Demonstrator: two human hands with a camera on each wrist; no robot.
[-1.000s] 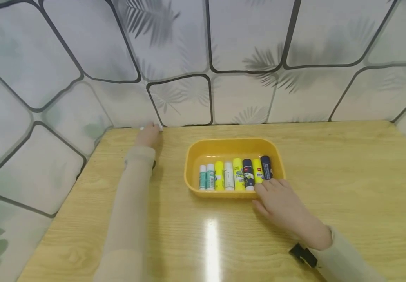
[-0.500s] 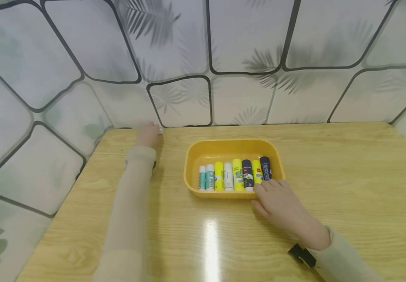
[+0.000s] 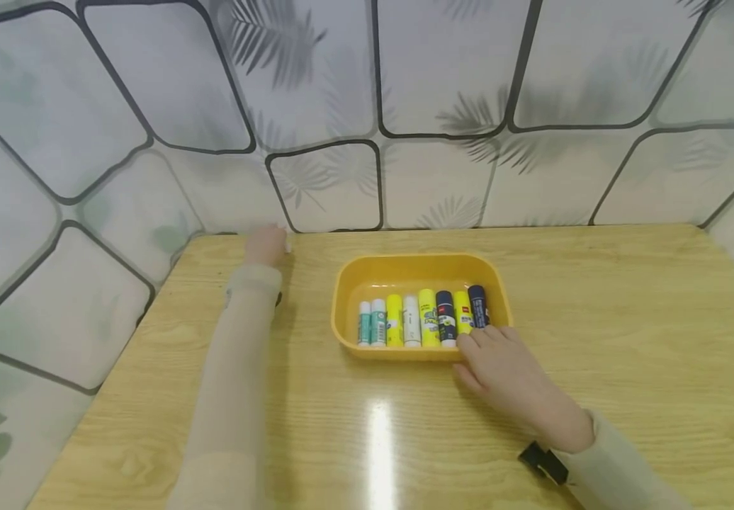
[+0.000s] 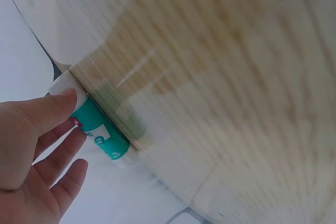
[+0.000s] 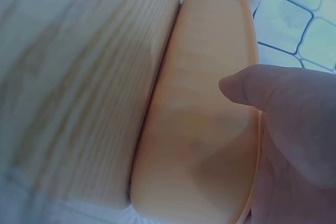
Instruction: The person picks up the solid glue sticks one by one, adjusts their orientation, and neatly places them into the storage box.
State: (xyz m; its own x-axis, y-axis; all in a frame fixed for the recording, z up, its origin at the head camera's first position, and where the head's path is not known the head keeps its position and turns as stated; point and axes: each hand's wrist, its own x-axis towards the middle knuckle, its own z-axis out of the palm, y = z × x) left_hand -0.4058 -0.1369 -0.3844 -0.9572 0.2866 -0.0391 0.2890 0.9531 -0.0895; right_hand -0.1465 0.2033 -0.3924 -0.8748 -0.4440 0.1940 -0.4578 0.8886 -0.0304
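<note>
At the far left of the table, my left hand pinches a glue stick with a teal label and white ends. In the left wrist view the thumb lies on its white end, with fingers on the other side, and the stick is right at the wood surface. My right hand grips the near right rim of a yellow plastic tray. In the right wrist view its thumb rests on the tray's outer wall, fingers over the rim. Inside the tray several glue sticks stand in a row, teal, yellow, white and dark blue.
The wood-grain table reaches back to a patterned wall, close behind the left hand. Another wall panel borders the table on the left. A black band piece is on the right wrist.
The glue stick in my left hand has turned, so its white end points more toward the near side. The left hand has shifted very slightly. My right hand keeps its hold on the tray rim.
</note>
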